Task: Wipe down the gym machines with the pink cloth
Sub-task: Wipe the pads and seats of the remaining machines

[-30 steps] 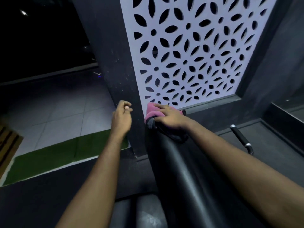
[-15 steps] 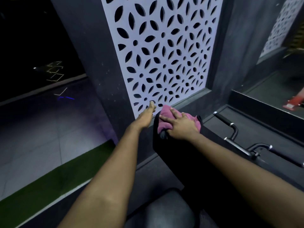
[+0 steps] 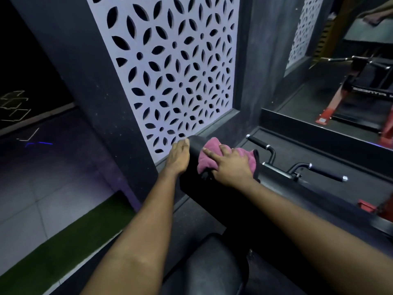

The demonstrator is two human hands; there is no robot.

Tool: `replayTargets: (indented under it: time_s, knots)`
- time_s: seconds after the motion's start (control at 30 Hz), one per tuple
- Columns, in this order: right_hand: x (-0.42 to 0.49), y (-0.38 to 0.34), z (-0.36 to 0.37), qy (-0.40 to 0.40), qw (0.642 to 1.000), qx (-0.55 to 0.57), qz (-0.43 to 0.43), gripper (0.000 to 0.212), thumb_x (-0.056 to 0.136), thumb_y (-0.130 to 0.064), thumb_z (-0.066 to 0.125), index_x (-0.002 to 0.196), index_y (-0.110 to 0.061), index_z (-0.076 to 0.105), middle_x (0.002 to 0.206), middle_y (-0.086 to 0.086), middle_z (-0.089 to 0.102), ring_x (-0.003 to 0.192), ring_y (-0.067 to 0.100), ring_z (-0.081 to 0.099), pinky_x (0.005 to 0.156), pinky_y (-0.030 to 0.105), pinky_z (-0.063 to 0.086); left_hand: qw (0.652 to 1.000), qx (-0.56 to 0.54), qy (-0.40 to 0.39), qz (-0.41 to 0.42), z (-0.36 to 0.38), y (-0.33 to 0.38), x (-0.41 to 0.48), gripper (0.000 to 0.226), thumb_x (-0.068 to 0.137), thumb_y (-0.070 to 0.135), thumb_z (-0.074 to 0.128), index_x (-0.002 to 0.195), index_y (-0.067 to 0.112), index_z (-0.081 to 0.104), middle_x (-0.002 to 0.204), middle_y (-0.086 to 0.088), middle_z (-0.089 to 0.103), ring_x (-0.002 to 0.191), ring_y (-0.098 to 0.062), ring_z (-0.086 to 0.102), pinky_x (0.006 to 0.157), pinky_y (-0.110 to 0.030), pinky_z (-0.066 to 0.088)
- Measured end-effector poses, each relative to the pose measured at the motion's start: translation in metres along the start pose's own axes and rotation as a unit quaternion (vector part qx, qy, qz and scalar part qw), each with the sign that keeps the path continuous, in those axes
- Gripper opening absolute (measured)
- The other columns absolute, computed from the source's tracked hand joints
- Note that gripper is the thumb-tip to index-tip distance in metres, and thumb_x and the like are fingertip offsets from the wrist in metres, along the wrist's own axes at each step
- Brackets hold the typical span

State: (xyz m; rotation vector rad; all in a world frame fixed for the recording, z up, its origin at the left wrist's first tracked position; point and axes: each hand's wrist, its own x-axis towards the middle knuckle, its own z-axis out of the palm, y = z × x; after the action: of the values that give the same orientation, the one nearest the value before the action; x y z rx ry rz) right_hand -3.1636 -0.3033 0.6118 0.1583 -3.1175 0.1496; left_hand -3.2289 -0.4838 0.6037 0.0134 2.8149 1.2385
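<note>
One wide head-worn view looks forward and down, close above the black pad (image 3: 192,184) at centre; the patterned wall panel (image 3: 170,71) fills the top.

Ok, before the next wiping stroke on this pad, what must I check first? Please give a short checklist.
1. Pink cloth lies between the right hand and the black pad: ok.
2. Right hand presses on the cloth with fingers spread: ok.
3. Left hand rests with straight fingers against the pad's side, apart from the cloth: ok.
4. Cloth is spread flat for full contact: not ok, it is bunched.
5. Pad surface below the right hand is free of things: ok.
6. Handles beside the pad already wiped: cannot tell.
</note>
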Motion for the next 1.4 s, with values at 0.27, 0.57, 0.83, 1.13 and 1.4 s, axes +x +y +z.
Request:
replayTargets:
  time_s: [0.27, 0.57, 0.83, 1.13, 1.4]
  knots:
    - [-0.113, 0.05, 0.006, 0.025, 0.993, -0.023, 0.11, 0.075, 0.092, -0.059, 0.046, 0.157, -0.055, 0.007, 0.168, 0.007, 0.019, 0.149, 0.041, 0.023, 0.113, 0.065, 0.025, 0.993, 0.074, 0.0, 0.091, 0.037, -0.003, -0.029, 0.059, 0.108, 0.052, 0.015, 0.159, 0.026, 0.028, 0.169, 0.006, 0.015, 0.156, -0.013, 0.009, 0.127, -0.047, 0.008]
    - [-0.047, 0.019, 0.001, 0.024, 0.997, -0.024, 0.066, 0.071, 0.093, -0.057, 0.05, 0.157, -0.049, 0.02, 0.16, 0.014, 0.034, 0.132, 0.041, 0.044, 0.111, 0.067, 0.027, 0.986, 0.15, -0.031, 0.07, 0.039, 0.01, -0.024, 0.058, 0.109, 0.042, 0.022, 0.16, 0.016, 0.022, 0.171, -0.003, 0.006, 0.157, -0.02, 0.004, 0.126, -0.047, 0.011]
    - [-0.145, 0.066, 0.01, 0.086, 0.987, -0.002, 0.133, 0.069, 0.09, -0.052, 0.055, 0.155, -0.047, 0.032, 0.16, 0.01, 0.039, 0.142, 0.038, 0.037, 0.108, 0.06, 0.034, 0.963, 0.255, 0.039, 0.078, 0.038, 0.035, -0.032, 0.055, 0.108, 0.041, 0.028, 0.142, 0.003, 0.049, 0.153, -0.019, 0.041, 0.139, -0.038, 0.041, 0.115, -0.058, 0.028]
    - [-0.26, 0.129, 0.017, 0.197, 0.914, -0.013, 0.355, 0.056, 0.08, -0.053, 0.04, 0.13, -0.038, 0.059, 0.118, 0.006, 0.065, 0.115, 0.035, 0.055, 0.095, 0.057, 0.043, 0.924, 0.176, 0.008, 0.339, 0.103, 0.084, -0.067, 0.031, 0.101, 0.027, 0.046, 0.096, 0.005, 0.066, 0.105, -0.019, 0.066, 0.101, -0.041, 0.058, 0.087, -0.047, 0.045]
    - [-0.214, 0.062, 0.038, 0.196, 0.919, 0.021, 0.342, 0.069, 0.083, -0.057, 0.044, 0.15, -0.041, 0.046, 0.164, 0.005, 0.035, 0.152, 0.034, 0.026, 0.121, 0.065, -0.001, 0.911, 0.207, 0.053, 0.353, 0.126, 0.079, -0.084, 0.022, 0.096, 0.027, 0.056, 0.096, 0.009, 0.068, 0.098, -0.018, 0.068, 0.093, -0.039, 0.058, 0.091, -0.049, 0.046]
